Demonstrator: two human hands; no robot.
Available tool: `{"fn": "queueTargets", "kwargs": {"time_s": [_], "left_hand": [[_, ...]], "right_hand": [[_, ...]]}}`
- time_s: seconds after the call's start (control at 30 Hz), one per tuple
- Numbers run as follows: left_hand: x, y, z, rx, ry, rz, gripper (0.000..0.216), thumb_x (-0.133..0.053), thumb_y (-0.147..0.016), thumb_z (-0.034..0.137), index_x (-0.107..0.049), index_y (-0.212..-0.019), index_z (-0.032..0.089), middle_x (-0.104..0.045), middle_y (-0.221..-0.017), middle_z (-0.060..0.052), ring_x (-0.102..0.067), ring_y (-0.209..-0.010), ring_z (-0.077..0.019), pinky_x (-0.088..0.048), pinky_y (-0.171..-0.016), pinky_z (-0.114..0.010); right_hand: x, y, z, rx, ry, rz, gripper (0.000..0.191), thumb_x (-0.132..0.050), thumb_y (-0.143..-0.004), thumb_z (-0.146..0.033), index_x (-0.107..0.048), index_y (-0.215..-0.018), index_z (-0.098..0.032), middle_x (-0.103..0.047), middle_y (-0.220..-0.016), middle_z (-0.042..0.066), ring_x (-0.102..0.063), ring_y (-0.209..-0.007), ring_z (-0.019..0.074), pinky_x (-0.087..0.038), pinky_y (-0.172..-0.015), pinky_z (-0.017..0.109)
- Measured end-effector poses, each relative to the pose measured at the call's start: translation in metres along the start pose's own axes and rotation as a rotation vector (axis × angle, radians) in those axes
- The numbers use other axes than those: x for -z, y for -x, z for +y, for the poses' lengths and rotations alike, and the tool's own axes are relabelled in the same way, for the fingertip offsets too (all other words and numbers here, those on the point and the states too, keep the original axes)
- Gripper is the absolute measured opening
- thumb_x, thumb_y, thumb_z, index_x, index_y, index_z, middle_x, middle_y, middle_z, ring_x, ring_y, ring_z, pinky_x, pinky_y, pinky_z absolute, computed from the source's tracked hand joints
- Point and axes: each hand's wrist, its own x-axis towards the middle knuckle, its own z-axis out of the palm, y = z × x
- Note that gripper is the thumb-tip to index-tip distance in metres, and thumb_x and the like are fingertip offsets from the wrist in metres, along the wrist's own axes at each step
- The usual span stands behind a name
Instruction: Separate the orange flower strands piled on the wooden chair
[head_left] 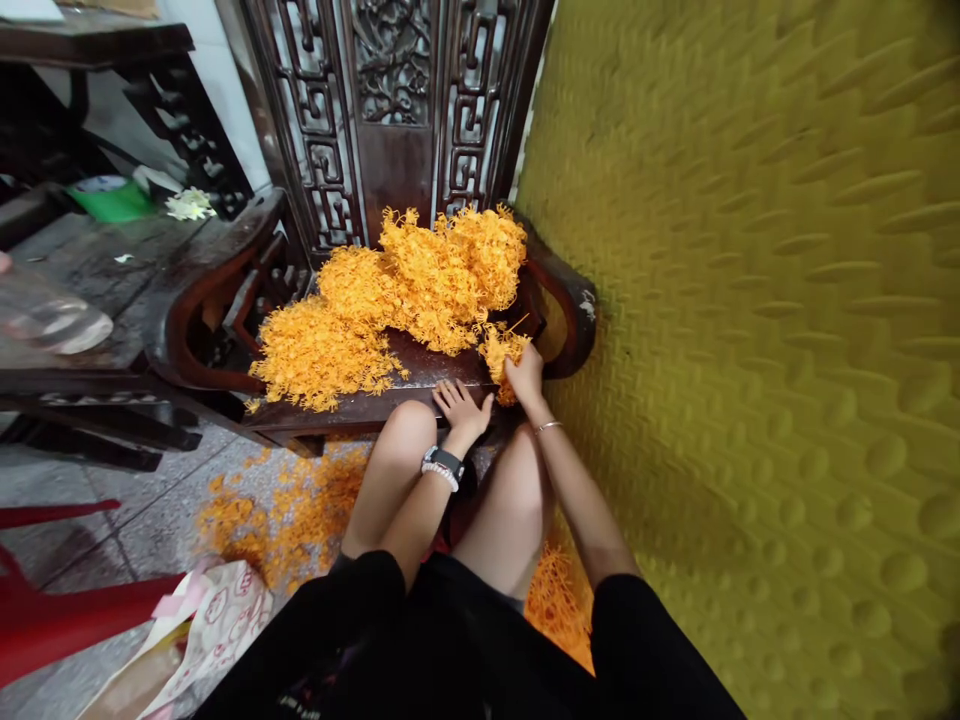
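A big heap of orange shredded flowers (397,295) covers the seat of a dark carved wooden chair (360,405) in front of me. My left hand (461,408) lies flat on the seat's front edge, fingers spread, holding nothing; a watch and bead bracelet sit on that wrist. My right hand (523,375) is closed on a small clump of orange flowers (501,350) at the right end of the heap. My bare knees press against the chair's front.
A textured yellow wall (750,350) rises close on the right. More orange petals (285,510) litter the tiled floor at left and under my legs. A red plastic stool (67,610), a patterned bag (217,620), a dark bench (90,380) and a green bowl (112,200) are at left.
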Motion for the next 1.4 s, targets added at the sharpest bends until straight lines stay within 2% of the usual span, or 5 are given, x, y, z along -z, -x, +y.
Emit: {"fn": "queueTargets", "kwargs": {"time_s": [0.23, 0.43, 0.63, 0.9, 1.4], "left_hand": [[0.014, -0.016, -0.010, 0.371, 0.323, 0.355, 0.080, -0.041, -0.088, 0.041, -0.018, -0.143, -0.013, 0.001, -0.152, -0.033, 0.007, -0.144, -0.0377, -0.001, -0.113, -0.059], [0.037, 0.004, -0.001, -0.013, 0.846, 0.534, 0.055, -0.025, -0.097, 0.035, -0.024, -0.146, 0.010, -0.032, -0.150, -0.020, -0.029, -0.141, -0.0219, -0.027, -0.114, -0.040], [0.086, 0.007, -0.009, -0.249, 0.758, 0.279, 0.088, -0.071, -0.072, 0.045, -0.031, -0.143, 0.013, -0.041, -0.142, -0.022, -0.051, -0.124, -0.0289, -0.043, -0.100, -0.036], [0.106, 0.005, -0.058, -0.199, 0.661, 0.024, 0.024, -0.047, -0.086, 0.021, -0.070, -0.089, 0.015, -0.072, -0.092, -0.008, -0.066, -0.095, -0.0205, -0.048, -0.090, -0.032], [0.204, 0.138, -0.143, -0.107, 1.224, -0.155, 0.027, -0.063, -0.081, 0.037, -0.071, -0.095, 0.015, -0.042, -0.052, 0.004, -0.039, -0.047, -0.0071, -0.033, -0.046, -0.017]], "right_hand": [[0.003, 0.007, 0.003, -0.031, 0.066, 0.011, 0.031, -0.047, -0.076, -0.016, -0.058, -0.105, -0.009, -0.066, -0.102, 0.018, -0.062, -0.093, 0.0267, -0.048, -0.085, 0.038], [0.011, 0.015, 0.004, 0.082, 0.136, -0.036, 0.026, -0.049, -0.074, -0.015, -0.056, -0.098, -0.013, -0.064, -0.099, 0.014, -0.059, -0.091, 0.0246, -0.048, -0.083, 0.037], [0.018, 0.018, -0.012, 0.212, 0.228, -0.089, 0.023, -0.049, -0.073, -0.013, -0.051, -0.096, -0.015, -0.059, -0.100, 0.014, -0.053, -0.096, 0.0263, -0.046, -0.085, 0.039], [0.012, 0.012, -0.016, 0.158, 0.436, -0.169, 0.022, -0.049, -0.079, -0.009, -0.052, -0.101, -0.012, -0.060, -0.103, 0.017, -0.054, -0.098, 0.0263, -0.046, -0.082, 0.035], [-0.027, -0.017, -0.005, -0.157, 0.535, -0.279, 0.035, -0.063, -0.085, -0.033, -0.058, -0.110, -0.010, -0.061, -0.110, 0.012, -0.060, -0.100, 0.0223, -0.049, -0.088, 0.042]]}}
